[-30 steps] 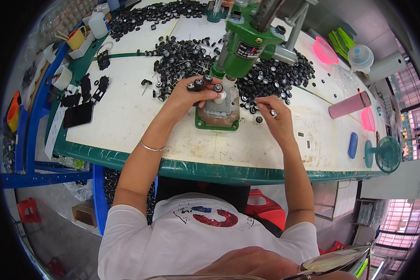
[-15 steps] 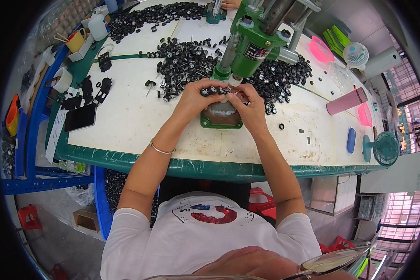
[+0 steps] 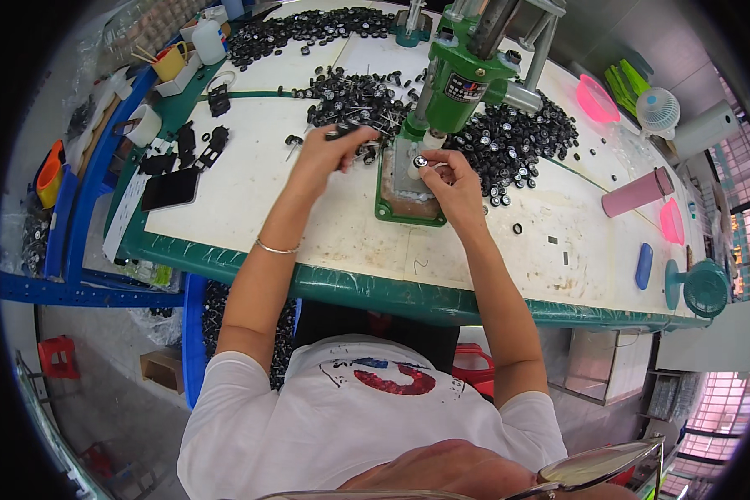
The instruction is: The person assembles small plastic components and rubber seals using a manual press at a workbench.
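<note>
Wheel [image 3: 421, 162], at seven o'clock from the press [image 3: 458, 90], is pinched in the right hand [image 3: 457, 182], seemingly being positioned; the left hand [image 3: 317, 156], at eight, grips blurred black wheels [image 3: 338, 131]. Next likely calls for careful alignment.

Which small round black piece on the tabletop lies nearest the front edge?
The lone round piece to the right of the right hand, by itself on the white tabletop; the other round pieces lie farther back, mostly crowded together.
</note>
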`<state>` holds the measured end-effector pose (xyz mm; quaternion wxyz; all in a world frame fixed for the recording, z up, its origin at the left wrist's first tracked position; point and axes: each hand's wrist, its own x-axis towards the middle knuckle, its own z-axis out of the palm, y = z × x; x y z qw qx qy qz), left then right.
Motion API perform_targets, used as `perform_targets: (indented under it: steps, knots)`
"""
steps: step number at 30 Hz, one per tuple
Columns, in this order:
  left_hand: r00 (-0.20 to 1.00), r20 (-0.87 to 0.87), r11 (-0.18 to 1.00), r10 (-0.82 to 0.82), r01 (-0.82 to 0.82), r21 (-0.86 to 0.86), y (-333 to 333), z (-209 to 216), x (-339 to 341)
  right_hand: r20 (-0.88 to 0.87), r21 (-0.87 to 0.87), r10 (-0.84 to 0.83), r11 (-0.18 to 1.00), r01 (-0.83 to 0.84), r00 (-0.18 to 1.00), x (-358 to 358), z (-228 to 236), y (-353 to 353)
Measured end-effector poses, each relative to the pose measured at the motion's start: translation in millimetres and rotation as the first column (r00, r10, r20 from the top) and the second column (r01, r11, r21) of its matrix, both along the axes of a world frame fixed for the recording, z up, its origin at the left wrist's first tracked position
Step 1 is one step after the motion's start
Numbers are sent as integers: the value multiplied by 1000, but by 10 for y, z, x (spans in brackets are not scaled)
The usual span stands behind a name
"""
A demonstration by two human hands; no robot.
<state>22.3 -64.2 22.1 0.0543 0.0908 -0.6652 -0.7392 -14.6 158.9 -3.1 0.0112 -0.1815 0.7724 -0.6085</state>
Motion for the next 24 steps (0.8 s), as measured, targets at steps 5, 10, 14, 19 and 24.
perform_targets:
  steps: [5, 10, 14, 19, 24]
  knots:
    - [991, -44, 827, 129, -132, -546, -234, -123, 35, -55, 133, 18, 991, -11, 998, -16, 83, 33]
    - [998, -69, 507, 11, -65, -859, 32, -183, -83, -67, 23, 19, 1000, -17, 998, 68, 51, 62]
    - [998, -55, 376, 11, -56, -925, 108, -343, -132, 4, -109, 39, 993, -38, 999, 104, 20, 183]
    - [994, -57, 887, 95, -111, -449, -106, -397, -123, 118, -210, 38, 978, -13, 992, 170, 31, 455]
    - [984, 159, 978, 75, -104, 182, -129, -259, -65, 190, -240, 9, 970, 38, 982, 219, 17, 641]
